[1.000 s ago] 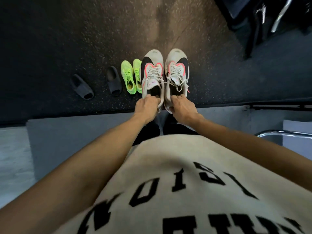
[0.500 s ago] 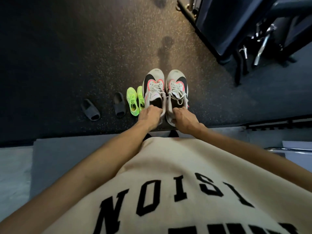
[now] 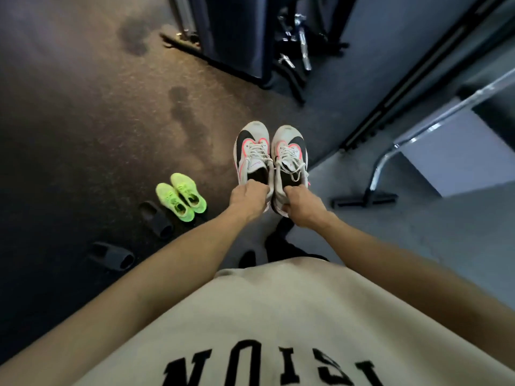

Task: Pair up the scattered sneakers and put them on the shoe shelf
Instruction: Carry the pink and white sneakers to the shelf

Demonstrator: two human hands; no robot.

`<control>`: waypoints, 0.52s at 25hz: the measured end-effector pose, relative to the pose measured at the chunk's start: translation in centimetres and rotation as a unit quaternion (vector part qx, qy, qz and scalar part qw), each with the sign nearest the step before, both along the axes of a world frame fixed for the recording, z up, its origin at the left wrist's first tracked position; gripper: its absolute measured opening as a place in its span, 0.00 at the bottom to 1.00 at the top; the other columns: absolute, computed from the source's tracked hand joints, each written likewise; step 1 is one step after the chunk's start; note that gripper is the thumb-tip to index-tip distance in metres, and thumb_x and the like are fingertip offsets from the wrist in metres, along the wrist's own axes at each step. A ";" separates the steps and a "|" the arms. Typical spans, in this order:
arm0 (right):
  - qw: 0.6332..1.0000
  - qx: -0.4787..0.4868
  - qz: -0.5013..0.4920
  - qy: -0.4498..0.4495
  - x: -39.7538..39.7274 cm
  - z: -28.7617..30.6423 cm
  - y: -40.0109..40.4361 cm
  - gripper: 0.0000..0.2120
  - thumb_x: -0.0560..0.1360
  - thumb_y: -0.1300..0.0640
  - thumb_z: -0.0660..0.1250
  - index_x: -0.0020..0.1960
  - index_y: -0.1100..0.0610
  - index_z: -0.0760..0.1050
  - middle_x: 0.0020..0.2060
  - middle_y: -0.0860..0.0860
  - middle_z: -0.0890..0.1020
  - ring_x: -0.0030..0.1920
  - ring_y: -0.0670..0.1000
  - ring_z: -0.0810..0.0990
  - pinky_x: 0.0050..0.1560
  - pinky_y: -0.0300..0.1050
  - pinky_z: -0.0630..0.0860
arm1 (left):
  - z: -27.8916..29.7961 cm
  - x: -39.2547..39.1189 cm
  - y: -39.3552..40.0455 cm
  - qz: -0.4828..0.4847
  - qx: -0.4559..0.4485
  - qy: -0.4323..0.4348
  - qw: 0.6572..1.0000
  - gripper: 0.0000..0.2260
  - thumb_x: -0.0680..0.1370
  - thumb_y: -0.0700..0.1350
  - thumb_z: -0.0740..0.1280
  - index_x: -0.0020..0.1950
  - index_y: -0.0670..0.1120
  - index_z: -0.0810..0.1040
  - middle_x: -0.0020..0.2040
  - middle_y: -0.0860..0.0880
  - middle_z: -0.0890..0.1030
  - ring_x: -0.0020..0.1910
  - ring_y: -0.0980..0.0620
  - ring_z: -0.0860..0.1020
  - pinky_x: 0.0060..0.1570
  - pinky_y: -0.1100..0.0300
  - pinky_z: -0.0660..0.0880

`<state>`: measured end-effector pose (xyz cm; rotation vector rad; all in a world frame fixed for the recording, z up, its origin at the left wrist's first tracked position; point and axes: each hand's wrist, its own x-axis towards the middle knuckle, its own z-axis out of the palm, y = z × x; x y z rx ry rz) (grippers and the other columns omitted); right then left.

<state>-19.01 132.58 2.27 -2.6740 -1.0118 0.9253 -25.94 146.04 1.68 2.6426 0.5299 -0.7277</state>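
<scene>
A person holds a pair of white, black and pink sneakers, one in each hand, out in front of the body above the floor.

The left hand [image 3: 249, 198] curls around the heel collar of the left sneaker [image 3: 252, 151], and the right hand [image 3: 302, 204] grips the heel of the right sneaker [image 3: 289, 154]; the two shoes hang side by side, touching, toes pointing away. Below and to the left, a neon green pair of sneakers [image 3: 181, 200] sits together on the dark speckled floor [image 3: 83, 121], with two dark slides [image 3: 156, 220] just beside them, spaced apart. A broad stretch of open floor lies ahead and left. To the right, a black floor track [image 3: 390, 107] borders a grey surface, where a chrome frame [image 3: 390, 160] stands near. Dark equipment [image 3: 237, 37] crowds the far edge.
</scene>
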 end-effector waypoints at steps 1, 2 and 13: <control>1.000 -0.003 -0.030 0.002 -0.7 0.1 -1.7 0.07 0.76 0.55 0.64 0.51 0.59 0.71 0.53 0.59 0.76 0.51 0.62 0.78 0.42 0.49 0.70 | 0.1 0.2 -1.3 -0.022 -0.003 0.002 1.000 0.08 0.76 0.46 0.65 0.53 0.46 0.79 0.55 0.42 0.79 0.57 0.39 0.79 0.52 0.52 0.75; 0.998 -0.006 -0.058 0.001 -1.3 0.2 -3.4 0.07 0.76 0.56 0.64 0.50 0.58 0.71 0.52 0.58 0.76 0.51 0.62 0.78 0.42 0.49 0.71 | 0.3 0.4 -2.7 -0.047 -0.005 0.004 0.999 0.08 0.77 0.46 0.65 0.54 0.46 0.79 0.55 0.42 0.79 0.57 0.39 0.79 0.52 0.52 0.75; 0.919 0.009 -0.394 -0.003 -7.7 1.6 -29.3 0.04 0.75 0.59 0.63 0.48 0.59 0.70 0.53 0.58 0.77 0.51 0.62 0.79 0.44 0.52 0.74 | 1.1 3.7 -28.4 -0.386 0.014 -0.040 0.921 0.08 0.77 0.49 0.66 0.52 0.47 0.79 0.53 0.42 0.80 0.52 0.40 0.80 0.48 0.53 0.76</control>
